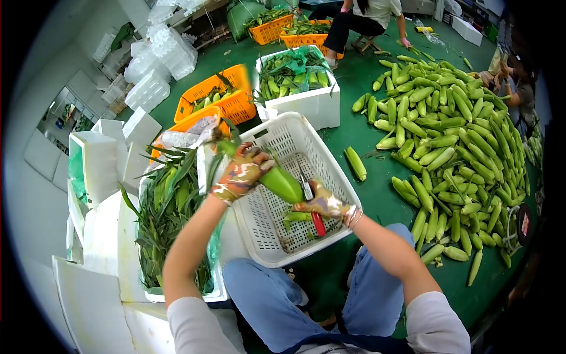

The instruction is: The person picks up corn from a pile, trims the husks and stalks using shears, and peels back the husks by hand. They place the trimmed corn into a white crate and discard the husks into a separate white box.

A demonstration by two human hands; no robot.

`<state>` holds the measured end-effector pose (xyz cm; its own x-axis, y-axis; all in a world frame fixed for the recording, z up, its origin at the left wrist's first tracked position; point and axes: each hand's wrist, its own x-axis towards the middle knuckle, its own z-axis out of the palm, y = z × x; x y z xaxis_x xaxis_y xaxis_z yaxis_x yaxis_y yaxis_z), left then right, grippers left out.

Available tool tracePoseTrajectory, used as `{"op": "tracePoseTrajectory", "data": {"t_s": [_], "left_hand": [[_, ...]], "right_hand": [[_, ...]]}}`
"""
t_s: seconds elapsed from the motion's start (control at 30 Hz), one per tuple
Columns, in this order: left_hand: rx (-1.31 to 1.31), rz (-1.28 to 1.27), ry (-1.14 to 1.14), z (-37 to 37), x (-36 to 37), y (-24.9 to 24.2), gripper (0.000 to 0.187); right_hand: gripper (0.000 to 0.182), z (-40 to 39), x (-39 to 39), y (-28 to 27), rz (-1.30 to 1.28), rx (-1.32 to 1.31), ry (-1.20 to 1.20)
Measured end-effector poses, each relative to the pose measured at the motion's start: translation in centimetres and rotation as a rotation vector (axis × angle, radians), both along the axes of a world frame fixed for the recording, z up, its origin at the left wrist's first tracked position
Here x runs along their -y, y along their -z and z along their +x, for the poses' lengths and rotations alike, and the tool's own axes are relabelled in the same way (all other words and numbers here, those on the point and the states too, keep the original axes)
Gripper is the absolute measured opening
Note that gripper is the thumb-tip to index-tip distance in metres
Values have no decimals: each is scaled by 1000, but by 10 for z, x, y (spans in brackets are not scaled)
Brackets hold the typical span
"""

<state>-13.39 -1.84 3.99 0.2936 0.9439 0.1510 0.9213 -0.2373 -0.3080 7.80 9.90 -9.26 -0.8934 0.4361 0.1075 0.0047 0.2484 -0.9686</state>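
The left hand [242,174], in a patterned work glove, had its fingers wrapped shut around the upper end of a green, husk-covered ear of corn [282,184], holding it slanted above the white perforated plastic basket [336,177]. The right hand [324,203], gloved the same way, was closed on a red-handled knife [312,206], its blade lying against the lower end of the ear. The ear hung in the air over the basket, between the two hands and just in front of the knees.

The ear looked firm and fairly heavy for its size, stiff along its length, with smooth husk leaves that might slip under a loose hold; a grasp around the thick middle or the upper end, as the left hand had it, seemed the safest place. A few trimmed green scraps lay on the basket floor.

To the left stood a white foam box packed with long green husk leaves [171,218]. To the right a large heap of green corn ears [454,147] spread across the green floor [377,194], with one ear lying apart near the basket. Farther back stood orange plastic crates [230,97], a white foam box holding corn [300,97] and stacked white foam boxes. Another person sat on a low stool [365,42] at the far end.
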Motion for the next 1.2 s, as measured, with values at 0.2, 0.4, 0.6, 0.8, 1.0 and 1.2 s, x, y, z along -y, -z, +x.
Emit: {"op": "tracePoseTrajectory", "data": {"t_s": [0.2,0.4,0.6,0.8,1.0,1.2], "left_hand": [[545,846,-623,59,10,24,47],[2466,459,-817,44,-16,97,45],[2695,439,-533,27,-4,109,44],[2977,273,-452,19,9,90,36],[2851,389,-567,-5,28,88,31],[2723,538,-692,-35,42,115,24]], "right_hand": [[66,7,27,-14,105,-40,345],[63,15,41,-20,252,42,120],[55,13,40,-24,-593,-72,-14],[35,-4,36,-22,-644,-159,120],[35,-6,31,-33,-637,-223,178],[25,-16,7,9,-451,-120,392]]}}
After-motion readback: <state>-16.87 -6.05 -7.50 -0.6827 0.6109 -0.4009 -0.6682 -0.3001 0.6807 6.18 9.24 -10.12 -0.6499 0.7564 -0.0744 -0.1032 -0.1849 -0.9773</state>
